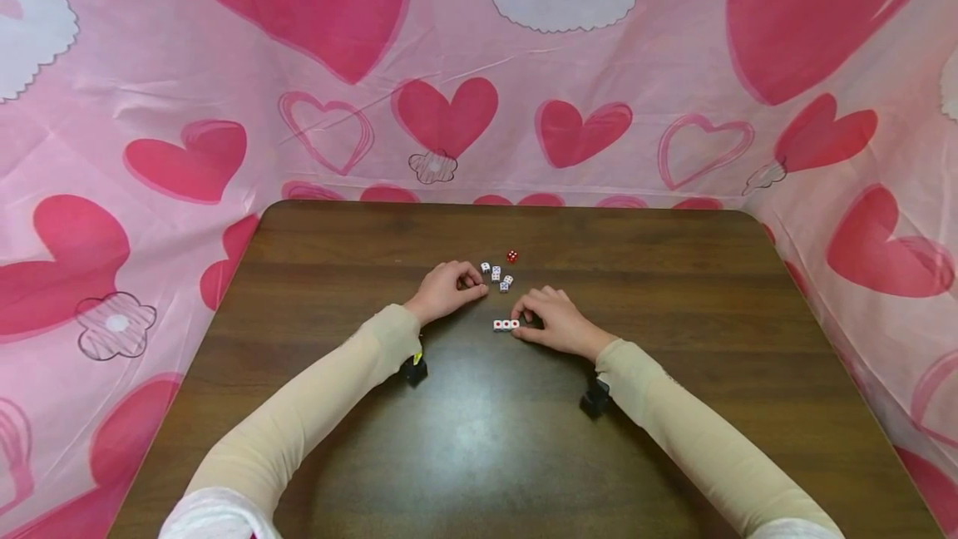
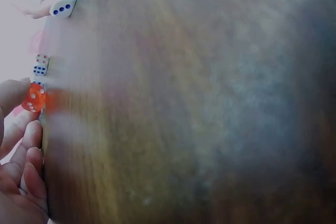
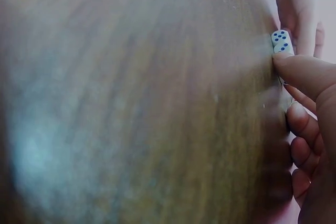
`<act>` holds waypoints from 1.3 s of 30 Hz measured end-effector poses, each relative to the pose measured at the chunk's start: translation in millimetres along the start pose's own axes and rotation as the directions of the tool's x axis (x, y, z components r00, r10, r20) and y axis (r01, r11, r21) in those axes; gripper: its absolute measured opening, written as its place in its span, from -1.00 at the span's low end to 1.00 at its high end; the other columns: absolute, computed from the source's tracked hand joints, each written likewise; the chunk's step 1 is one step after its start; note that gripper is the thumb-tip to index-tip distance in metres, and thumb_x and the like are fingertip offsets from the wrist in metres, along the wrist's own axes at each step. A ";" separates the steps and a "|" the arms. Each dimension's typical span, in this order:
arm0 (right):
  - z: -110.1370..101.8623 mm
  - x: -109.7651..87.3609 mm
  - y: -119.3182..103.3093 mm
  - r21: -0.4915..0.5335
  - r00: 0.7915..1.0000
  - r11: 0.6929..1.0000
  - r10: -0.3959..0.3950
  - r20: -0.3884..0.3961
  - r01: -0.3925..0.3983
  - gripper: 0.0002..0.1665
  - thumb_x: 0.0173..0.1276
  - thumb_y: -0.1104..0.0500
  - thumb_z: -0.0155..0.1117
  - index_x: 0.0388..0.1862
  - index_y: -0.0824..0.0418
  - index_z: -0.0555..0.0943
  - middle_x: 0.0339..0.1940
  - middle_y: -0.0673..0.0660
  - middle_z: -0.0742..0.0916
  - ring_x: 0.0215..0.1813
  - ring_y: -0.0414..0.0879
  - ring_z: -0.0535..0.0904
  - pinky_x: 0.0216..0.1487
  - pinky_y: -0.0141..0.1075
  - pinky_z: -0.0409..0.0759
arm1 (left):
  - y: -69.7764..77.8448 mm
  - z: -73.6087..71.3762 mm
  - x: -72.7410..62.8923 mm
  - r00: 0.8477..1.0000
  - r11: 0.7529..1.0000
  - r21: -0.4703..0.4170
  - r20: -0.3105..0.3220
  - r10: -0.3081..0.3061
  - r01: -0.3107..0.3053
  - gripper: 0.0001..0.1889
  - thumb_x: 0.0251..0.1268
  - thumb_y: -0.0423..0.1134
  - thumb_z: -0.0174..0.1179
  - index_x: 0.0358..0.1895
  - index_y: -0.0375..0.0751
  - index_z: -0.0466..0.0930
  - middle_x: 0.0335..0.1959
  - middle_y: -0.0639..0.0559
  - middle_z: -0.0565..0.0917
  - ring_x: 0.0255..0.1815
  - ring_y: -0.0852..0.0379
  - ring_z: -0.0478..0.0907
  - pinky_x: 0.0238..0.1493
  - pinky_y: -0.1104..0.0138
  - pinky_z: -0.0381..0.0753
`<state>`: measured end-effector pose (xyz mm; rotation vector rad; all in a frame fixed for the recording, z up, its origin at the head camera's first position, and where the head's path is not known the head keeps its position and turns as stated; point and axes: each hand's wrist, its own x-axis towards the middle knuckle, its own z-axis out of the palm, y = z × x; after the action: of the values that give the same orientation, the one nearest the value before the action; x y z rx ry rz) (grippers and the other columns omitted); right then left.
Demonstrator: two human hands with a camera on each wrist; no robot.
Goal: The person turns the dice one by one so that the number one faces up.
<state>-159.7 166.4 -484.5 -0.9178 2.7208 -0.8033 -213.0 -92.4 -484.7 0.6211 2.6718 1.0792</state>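
Three white dice (image 1: 506,324) stand in a tight row on the table, red dots uppermost and blue dots on the sides. My right hand (image 1: 557,321) pinches the right end of this row between thumb and finger; in the right wrist view the thumb lies against the end die (image 3: 282,48). To the left, my left hand (image 1: 449,291) pinches a red translucent die (image 2: 34,98), seen in the left wrist view; in the head view the fingers hide it. Just beyond the left fingertips, several loose white dice (image 1: 496,273) and another red die (image 1: 512,256) lie grouped.
The brown wooden table (image 1: 479,472) has rounded far corners. Pink cloth (image 1: 509,65) printed with hearts hangs behind it and at both sides. Small black devices, one at the left wrist (image 1: 415,369) and one at the right wrist (image 1: 595,399), sit under the sleeves.
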 end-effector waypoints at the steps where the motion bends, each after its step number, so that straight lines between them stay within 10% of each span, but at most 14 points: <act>1: -0.2 -0.1 0.0 0.000 1.000 1.000 -0.001 0.001 0.001 -0.78 0.38 -0.01 0.48 -0.13 -0.02 0.63 -0.33 -0.11 0.51 -0.20 -0.13 0.32 -0.04 -0.14 0.19 | 0.0 -0.6 -0.2 1.000 1.000 -0.005 0.004 0.004 -0.004 -0.79 0.40 -0.07 0.38 -0.13 -0.13 0.71 -0.24 0.03 0.69 -0.21 0.09 0.54 -0.06 0.21 0.50; 39: 1.1 -1.3 0.8 -0.010 1.000 1.000 -0.006 -0.008 0.006 -0.78 0.38 -0.02 0.48 -0.13 -0.03 0.63 -0.32 -0.12 0.53 -0.20 -0.14 0.33 -0.04 -0.15 0.21 | 0.9 -8.7 -6.5 0.994 0.997 -0.050 0.090 0.059 -0.055 -0.84 0.32 -0.20 0.47 -0.15 -0.15 0.74 -0.31 0.09 0.73 -0.24 0.14 0.53 -0.09 0.27 0.48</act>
<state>-158.7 167.2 -485.8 -0.9274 2.7329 -0.7967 -209.7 -100.1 -477.7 0.7234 2.5576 1.0983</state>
